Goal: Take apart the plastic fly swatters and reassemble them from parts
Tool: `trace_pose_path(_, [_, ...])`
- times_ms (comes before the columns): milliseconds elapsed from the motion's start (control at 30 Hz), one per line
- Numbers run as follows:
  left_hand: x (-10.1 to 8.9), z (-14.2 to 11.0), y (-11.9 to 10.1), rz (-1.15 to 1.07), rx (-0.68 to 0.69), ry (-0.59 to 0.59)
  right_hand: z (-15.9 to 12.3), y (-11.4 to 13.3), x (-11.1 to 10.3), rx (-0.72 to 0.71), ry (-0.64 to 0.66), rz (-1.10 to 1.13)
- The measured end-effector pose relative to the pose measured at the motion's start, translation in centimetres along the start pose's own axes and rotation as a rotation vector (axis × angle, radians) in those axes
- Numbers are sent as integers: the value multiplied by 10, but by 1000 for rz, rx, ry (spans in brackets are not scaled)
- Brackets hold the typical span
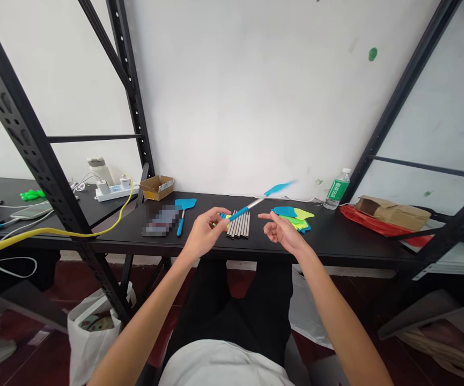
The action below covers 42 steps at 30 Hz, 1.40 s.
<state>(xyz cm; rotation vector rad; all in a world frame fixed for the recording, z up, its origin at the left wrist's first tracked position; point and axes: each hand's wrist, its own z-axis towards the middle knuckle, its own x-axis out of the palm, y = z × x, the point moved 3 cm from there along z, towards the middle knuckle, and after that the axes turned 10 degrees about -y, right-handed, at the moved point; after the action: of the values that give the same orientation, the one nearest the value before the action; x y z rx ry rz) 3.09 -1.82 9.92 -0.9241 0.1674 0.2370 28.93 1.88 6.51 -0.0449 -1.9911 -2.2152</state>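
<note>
My left hand (207, 230) pinches the blue handle of what looks like a small fly swatter (256, 202). Its metal shaft slants up to the right, and its blue head is smeared by motion. Off to the right of the shaft, my right hand (280, 231) holds nothing, with the index finger stretched out and the others loosely curled. Below the swatter, several metal tubes (240, 226) lie side by side. Blue and yellow-green flat heads (296, 217) are piled beyond my right hand. Another blue swatter (184, 206) lies on the left. Small coloured pieces behind my left fingers are mostly hidden.
On the black table (336, 241) stand a small cardboard box (157, 187) and a water bottle (337, 190). A blurred-out flat object (161, 221) lies at left. Brown cardboard (392, 214) rests on a red bag at right. A yellow cable (54, 231) crosses the left rack post.
</note>
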Motion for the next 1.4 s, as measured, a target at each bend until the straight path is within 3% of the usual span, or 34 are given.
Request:
trace_pose_path(200, [17,-10,-8,150,113,107,0,3,5,-19,-41,225])
trace_pose_path(500, [9,-6,-5,191,79,-19,-4,8,14,16,-32,289])
trace_pose_path(700, [6,-7,-13,281,165,-66,-9,9,18,45,-65,159])
trace_pose_path(833, [3,-8,-16,303,198,-73,-12,8,22,62,-7,88])
trace_pose_path(1000, [5,-9,-21,204,130,-33,-16,12,27,-6,53,140])
trace_pose_path(1133, [7,-10,-22,120,58,-36,-18,15,33,-83,25,119])
trace_pose_path(1400, [11,-2,3,-53,-102,-128,-24,21,44,-250,-41,2])
